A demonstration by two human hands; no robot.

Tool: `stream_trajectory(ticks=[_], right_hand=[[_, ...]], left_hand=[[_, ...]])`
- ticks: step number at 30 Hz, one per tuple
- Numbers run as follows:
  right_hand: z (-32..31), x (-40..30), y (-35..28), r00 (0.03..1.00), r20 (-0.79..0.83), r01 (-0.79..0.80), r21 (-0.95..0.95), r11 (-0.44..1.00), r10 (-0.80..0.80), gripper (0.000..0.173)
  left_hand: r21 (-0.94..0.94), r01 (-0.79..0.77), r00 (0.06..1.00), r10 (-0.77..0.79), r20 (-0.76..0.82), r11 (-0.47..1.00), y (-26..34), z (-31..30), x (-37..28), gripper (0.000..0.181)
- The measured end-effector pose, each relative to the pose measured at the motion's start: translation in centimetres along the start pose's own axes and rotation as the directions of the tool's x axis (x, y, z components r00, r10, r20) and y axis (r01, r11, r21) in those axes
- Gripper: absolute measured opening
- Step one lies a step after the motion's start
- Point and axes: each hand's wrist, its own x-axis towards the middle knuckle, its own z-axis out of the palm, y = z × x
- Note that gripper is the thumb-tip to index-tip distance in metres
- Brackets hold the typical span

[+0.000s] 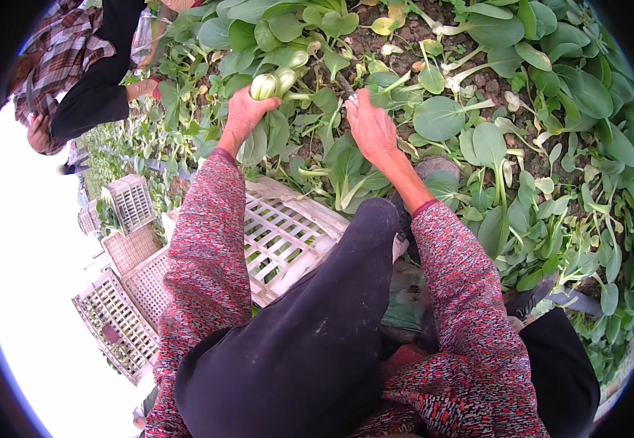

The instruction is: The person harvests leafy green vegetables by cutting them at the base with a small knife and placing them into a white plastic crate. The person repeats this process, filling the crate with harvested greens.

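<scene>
My left hand is closed around several heads of bok choy, their pale bases turned up and away from me and their leaves hanging below the fist. A short way to the right, my right hand grips a knife; its dark blade points away from me, down toward the soil, apart from the held heads. My fingers hide most of the handle. Loose leaves lie on the ground beneath and between both hands.
A plastic slatted crate with greens inside stands beside my knee, left of centre. More crates are at the far left. A person in a plaid shirt crouches at upper left, holding a blade. Dense bok choy grows at right.
</scene>
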Motion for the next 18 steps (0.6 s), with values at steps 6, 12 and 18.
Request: stream_trajectory(ticks=[6,12,18], right_hand=[[1.8,2.7,-1.7,0.994,0.106,0.017,0.035,0.999,-0.020,0.031],[4.1,3.3,-2.3,0.995,0.029,0.099,-0.248,0.964,-0.095,0.029],[3.8,3.2,-1.9,0.983,0.140,0.137,-0.143,0.980,-0.117,0.026]], left_hand=[[-0.198,0.111,0.992,-0.095,0.089,0.974,-1.1,-0.6,0.6,0.050],[0.033,0.020,0.989,-0.025,0.143,0.999,-0.8,-0.9,0.5,0.054],[0.297,-0.075,0.990,0.035,0.138,0.952,-2.3,-0.8,-0.4,0.061]])
